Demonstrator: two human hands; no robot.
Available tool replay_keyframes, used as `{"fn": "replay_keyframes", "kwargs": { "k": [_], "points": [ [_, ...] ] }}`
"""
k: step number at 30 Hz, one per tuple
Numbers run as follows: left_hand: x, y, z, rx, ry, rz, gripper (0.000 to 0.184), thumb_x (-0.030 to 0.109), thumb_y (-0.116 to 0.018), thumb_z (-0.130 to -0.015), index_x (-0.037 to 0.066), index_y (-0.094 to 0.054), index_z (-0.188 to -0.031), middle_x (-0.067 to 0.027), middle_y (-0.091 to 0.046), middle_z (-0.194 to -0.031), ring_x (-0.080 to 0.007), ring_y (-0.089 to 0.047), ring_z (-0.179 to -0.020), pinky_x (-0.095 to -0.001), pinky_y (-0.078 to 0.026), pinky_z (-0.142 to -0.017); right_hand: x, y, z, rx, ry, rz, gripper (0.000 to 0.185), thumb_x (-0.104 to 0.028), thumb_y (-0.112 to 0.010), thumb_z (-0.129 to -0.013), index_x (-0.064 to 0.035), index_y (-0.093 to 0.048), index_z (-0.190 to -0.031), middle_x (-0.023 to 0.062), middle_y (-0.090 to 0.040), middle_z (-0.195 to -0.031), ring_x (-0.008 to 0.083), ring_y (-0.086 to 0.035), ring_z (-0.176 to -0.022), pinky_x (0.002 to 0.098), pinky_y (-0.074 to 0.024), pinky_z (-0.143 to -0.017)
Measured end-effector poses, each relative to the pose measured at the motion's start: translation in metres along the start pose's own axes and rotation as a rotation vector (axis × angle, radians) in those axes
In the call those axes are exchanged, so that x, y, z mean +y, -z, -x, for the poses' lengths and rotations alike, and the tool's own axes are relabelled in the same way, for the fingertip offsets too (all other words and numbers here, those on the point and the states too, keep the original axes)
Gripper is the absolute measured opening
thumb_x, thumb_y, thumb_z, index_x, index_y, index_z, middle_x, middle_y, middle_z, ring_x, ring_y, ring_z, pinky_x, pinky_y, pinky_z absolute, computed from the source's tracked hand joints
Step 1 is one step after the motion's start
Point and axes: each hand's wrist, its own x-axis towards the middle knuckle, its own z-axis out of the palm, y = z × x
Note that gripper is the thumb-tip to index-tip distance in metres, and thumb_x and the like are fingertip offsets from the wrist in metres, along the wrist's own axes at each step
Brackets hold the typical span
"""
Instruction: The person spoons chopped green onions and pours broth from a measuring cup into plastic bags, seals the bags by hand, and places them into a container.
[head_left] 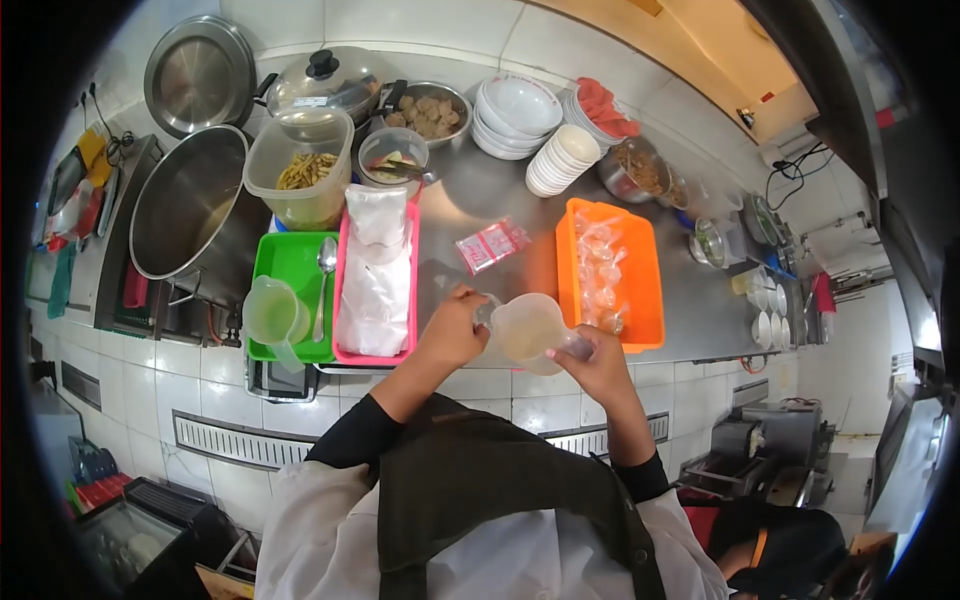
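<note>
My right hand is closed round the handle of a translucent plastic jug, which holds some pale, cloudy liquid. Just left of the jug's rim, my left hand pinches a small clear plastic bag; its outline is hard to make out. Both hands are above the front part of the steel counter. To the right, an orange bin holds several small knotted clear bags. On the left, a pink tray holds stacked plastic bags. A red-and-white packet lies behind the jug.
A green tray carries another jug and a spoon. Beyond stand a large pot, a tub of yellowish food, stacked bowls and cups. Another person is at lower right.
</note>
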Motion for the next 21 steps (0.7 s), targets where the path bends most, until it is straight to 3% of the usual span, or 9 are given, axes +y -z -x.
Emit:
{"fn": "replay_keyframes", "kwargs": {
  "k": [4, 7, 21],
  "points": [
    [-0.011, -0.003, -0.010, -0.038, 0.011, 0.008, 0.042, -0.002, -0.063, -0.068, -0.006, -0.062, -0.109, -0.0201, -0.056, -0.112, -0.0244, -0.065, -0.065, -0.0305, -0.054, -0.062, -0.005, -0.004, -0.011, 0.011, 0.007, 0.044, 0.027, -0.017, -0.079, -0.075, 0.0026, -0.065, -0.087, 0.0044, -0.059, -0.067, 0.0087, -0.052, -0.060, 0.0262, -0.0418, -0.057],
    [-0.016, -0.007, -0.016, -0.068, 0.002, 0.031, 0.042, -0.002, -0.063, -0.067, -0.005, -0.062, -0.110, -0.0200, -0.056, -0.111, -0.0244, -0.065, -0.065, -0.0308, -0.054, -0.062, -0.008, -0.004, -0.017, 0.003, 0.023, 0.121, 0.034, -0.017, -0.077, -0.074, 0.0040, -0.065, -0.097, 0.0167, -0.066, -0.075, 0.0231, -0.065, -0.067, 0.0316, -0.0494, -0.064],
    [-0.026, -0.007, -0.030, -0.115, -0.003, 0.052, 0.044, -0.001, -0.064, -0.066, -0.005, -0.062, -0.110, -0.0187, -0.057, -0.109, -0.0255, -0.064, -0.063, -0.0329, -0.053, -0.061, -0.021, -0.003, -0.031, -0.001, -0.026, 0.248, 0.033, -0.017, -0.076, -0.073, 0.0052, -0.064, -0.093, 0.0236, -0.066, -0.079, 0.0351, -0.067, -0.073, 0.0366, -0.0513, -0.065]
  ]
}}
